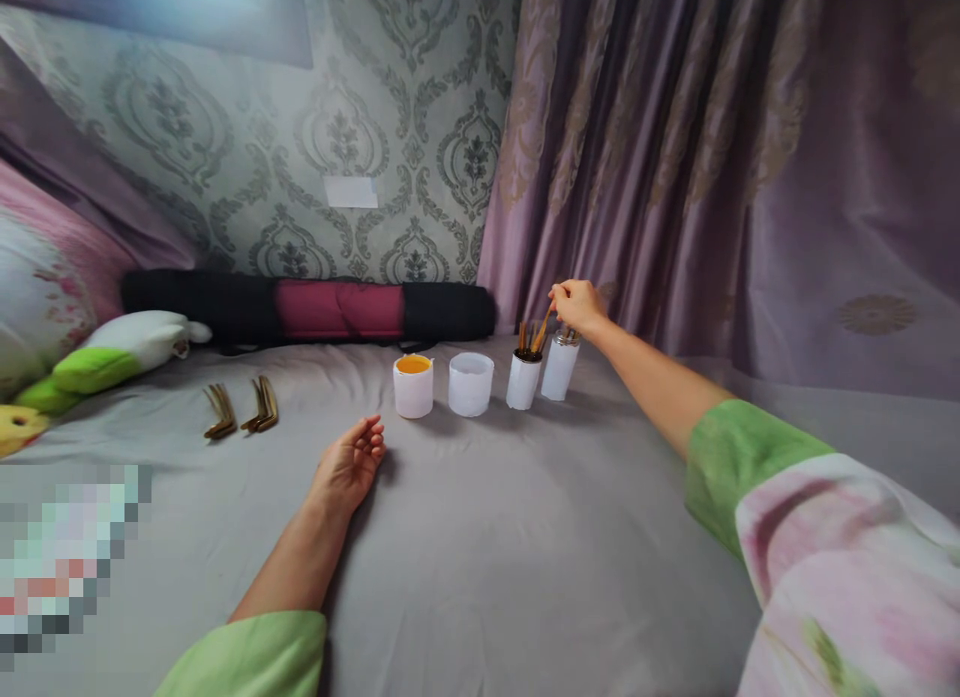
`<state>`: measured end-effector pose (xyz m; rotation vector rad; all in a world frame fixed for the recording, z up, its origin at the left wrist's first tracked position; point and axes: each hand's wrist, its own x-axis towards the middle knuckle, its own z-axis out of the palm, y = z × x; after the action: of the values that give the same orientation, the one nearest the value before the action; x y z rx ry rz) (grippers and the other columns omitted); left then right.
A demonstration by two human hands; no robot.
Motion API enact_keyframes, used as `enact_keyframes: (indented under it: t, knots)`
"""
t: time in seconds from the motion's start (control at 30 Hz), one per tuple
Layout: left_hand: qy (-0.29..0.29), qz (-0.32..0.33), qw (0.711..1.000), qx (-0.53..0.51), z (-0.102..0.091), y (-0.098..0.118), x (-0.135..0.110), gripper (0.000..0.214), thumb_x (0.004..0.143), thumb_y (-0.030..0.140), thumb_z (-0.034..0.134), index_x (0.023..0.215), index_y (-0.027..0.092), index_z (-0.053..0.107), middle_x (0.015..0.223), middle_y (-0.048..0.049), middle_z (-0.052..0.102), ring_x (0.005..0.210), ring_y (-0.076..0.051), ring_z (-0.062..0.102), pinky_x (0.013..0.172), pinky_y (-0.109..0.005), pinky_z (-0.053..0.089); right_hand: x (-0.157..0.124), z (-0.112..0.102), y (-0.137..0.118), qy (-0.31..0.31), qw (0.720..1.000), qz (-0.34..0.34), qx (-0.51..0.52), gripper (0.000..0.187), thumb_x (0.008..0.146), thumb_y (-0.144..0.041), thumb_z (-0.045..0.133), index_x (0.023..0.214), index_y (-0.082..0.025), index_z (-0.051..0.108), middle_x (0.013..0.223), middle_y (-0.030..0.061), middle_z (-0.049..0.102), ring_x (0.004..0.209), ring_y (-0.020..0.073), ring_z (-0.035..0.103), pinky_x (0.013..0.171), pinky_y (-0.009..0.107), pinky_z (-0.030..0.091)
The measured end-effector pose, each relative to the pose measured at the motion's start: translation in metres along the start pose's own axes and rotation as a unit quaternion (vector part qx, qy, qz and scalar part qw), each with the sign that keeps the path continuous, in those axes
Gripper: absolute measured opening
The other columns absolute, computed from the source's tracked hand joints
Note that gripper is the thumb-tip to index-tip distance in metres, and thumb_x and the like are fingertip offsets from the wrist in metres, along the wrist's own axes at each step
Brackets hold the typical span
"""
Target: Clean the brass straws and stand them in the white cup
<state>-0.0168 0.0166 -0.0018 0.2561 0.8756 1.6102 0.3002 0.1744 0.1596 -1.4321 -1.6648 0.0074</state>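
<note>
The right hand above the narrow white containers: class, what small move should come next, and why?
Probably the right hand should raise the thin brown stick straight up: its lower end appears to be at the mouth of the left narrow container, close beside other upright sticks, so a sideways pull might catch them.

The right sleeve ends in a wide, plain band of soft green cloth (750, 452). On the shoulder side of that band, loose white fabric (847, 567) begins at a curved edge, washed with blurred pink patches and bearing a green leaf-like motif (823, 649). On the band's other side come the bare right forearm (649, 377) and right hand (579, 305). Across from the band, the left sleeve (251, 659) shows plain light green cloth, then bare left forearm (296, 547) and left hand (351, 465).
</note>
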Motion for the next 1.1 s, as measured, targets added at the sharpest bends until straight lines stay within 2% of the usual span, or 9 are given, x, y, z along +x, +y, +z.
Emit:
enact_keyframes:
  t: [0.13, 0.53, 0.83, 1.1]
  knots:
    - [-0.001, 0.002, 1.000, 0.002, 0.001, 0.000, -0.001, 0.012, 0.080, 0.007, 0.045, 0.077, 0.007, 0.057, 0.061, -0.0033, 0.053, 0.045, -0.005, 0.047, 0.037, -0.013, 0.038, 0.000, 0.005, 0.004, -0.013, 1.000, -0.006, -0.005, 0.025, 0.081, -0.031, 0.046, 0.070, -0.017, 0.063, 0.058, 0.0012, 0.062, 0.043, 0.0092, 0.052, 0.053, 0.023, 0.044]
    - [-0.006, 0.008, 1.000, 0.004, 0.000, -0.001, 0.000, 0.012, 0.081, 0.008, 0.045, 0.078, 0.006, 0.056, 0.062, -0.0031, 0.053, 0.046, -0.004, 0.047, 0.038, -0.013, 0.039, -0.008, 0.012, 0.003, -0.010, 0.997, -0.009, -0.075, 0.027, 0.077, -0.032, 0.047, 0.075, -0.018, 0.070, 0.069, 0.0027, 0.067, 0.067, 0.0148, 0.060, 0.064, 0.024, 0.042]
    - [-0.010, 0.009, 1.000, 0.005, 0.001, -0.001, -0.002, 0.012, 0.082, 0.007, 0.044, 0.079, 0.005, 0.055, 0.061, -0.0028, 0.053, 0.046, -0.005, 0.047, 0.038, -0.013, 0.038, -0.011, 0.014, 0.005, -0.043, 0.995, 0.020, -0.086, 0.026, 0.075, -0.033, 0.048, 0.078, -0.020, 0.070, 0.074, 0.0020, 0.068, 0.072, 0.0150, 0.061, 0.065, 0.024, 0.044]
    - [-0.010, 0.009, 1.000, 0.006, 0.000, -0.001, -0.001, 0.012, 0.082, 0.008, 0.044, 0.080, 0.005, 0.056, 0.062, -0.0033, 0.053, 0.046, -0.005, 0.047, 0.038, -0.013, 0.038, -0.012, 0.015, 0.010, -0.049, 0.994, 0.046, -0.082, 0.023, 0.073, -0.034, 0.051, 0.075, -0.020, 0.070, 0.072, 0.0018, 0.067, 0.065, 0.0144, 0.061, 0.063, 0.026, 0.046]
